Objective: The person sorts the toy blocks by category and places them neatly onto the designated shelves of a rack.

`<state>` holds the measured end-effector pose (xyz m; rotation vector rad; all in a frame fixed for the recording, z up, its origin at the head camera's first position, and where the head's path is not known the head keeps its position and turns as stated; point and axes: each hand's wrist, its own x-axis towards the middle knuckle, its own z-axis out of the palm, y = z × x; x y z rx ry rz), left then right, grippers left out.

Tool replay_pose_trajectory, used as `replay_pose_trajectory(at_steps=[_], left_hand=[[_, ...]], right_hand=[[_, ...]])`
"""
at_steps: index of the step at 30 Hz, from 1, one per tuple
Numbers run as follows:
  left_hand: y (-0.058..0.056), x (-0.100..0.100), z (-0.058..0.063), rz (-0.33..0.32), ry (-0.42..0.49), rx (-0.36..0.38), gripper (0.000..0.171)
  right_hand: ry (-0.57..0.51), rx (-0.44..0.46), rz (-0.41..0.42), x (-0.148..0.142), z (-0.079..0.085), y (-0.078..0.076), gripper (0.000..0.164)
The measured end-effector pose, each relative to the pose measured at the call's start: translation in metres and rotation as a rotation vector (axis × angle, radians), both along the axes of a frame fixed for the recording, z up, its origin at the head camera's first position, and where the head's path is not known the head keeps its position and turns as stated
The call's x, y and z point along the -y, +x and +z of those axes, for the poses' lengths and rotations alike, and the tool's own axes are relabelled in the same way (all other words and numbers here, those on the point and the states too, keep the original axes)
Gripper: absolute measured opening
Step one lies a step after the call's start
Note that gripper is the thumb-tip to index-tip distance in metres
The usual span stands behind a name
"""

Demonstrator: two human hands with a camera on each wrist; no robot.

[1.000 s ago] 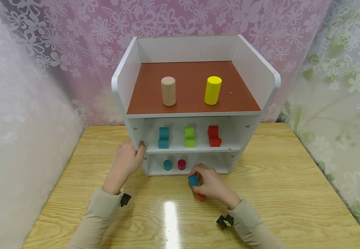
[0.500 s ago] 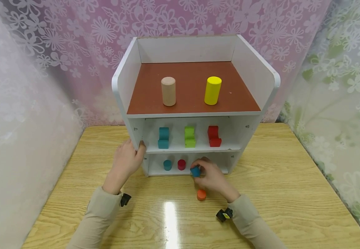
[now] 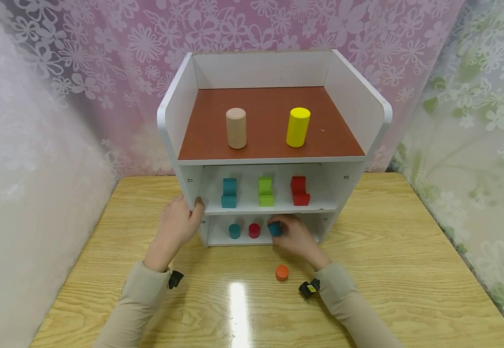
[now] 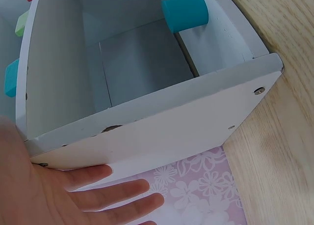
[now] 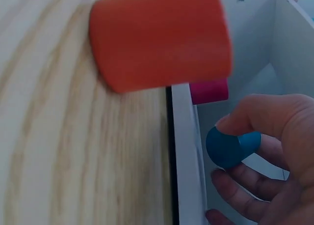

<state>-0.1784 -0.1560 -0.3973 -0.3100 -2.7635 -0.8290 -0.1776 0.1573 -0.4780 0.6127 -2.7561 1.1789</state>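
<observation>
My right hand [image 3: 296,236] pinches a small blue round block [image 3: 274,228] between thumb and fingers, inside the bottom compartment of a white toy shelf [image 3: 271,211]. In the right wrist view the block [image 5: 225,147] shows a round end facing the camera, with a narrower part behind it. To its left on the bottom shelf stand a crimson cylinder [image 3: 254,230] and a teal cylinder [image 3: 234,231]. My left hand [image 3: 177,223] holds the shelf's left side panel, thumb at the front edge. Its fingers [image 4: 117,193] lie along the outer face in the left wrist view.
An orange cylinder [image 3: 282,272] stands on the wooden table [image 3: 408,270] before the shelf. Teal [image 3: 229,193], green [image 3: 266,192] and red [image 3: 300,191] notched blocks line the middle shelf. A plain wood cylinder [image 3: 236,128] and a yellow one [image 3: 298,126] stand on top.
My right hand has carried the blue block from over the table into the bottom compartment, uncovering the orange cylinder. The left hand stays on the side panel.
</observation>
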Motion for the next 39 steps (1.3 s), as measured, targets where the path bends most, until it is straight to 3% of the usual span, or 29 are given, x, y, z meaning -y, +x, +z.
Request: replay_pose_trajectory(at_steps=[12, 24, 39], left_hand=[[-0.0006, 0.0, -0.0009, 0.003, 0.0, 0.01, 0.052], [-0.002, 0.0006, -0.0016, -0.003, -0.005, -0.015, 0.049], [-0.0021, 0.0009, -0.0017, -0.014, 0.001, -0.032, 0.05]], right_hand=[[0.017, 0.022, -0.055, 0.0035, -0.0045, -0.003, 0.033], [0.032, -0.003, -0.043, 0.0013, -0.0082, -0.0033, 0.044], [0.048, 0.044, -0.043, 0.0037, -0.0073, -0.0065, 0.031]])
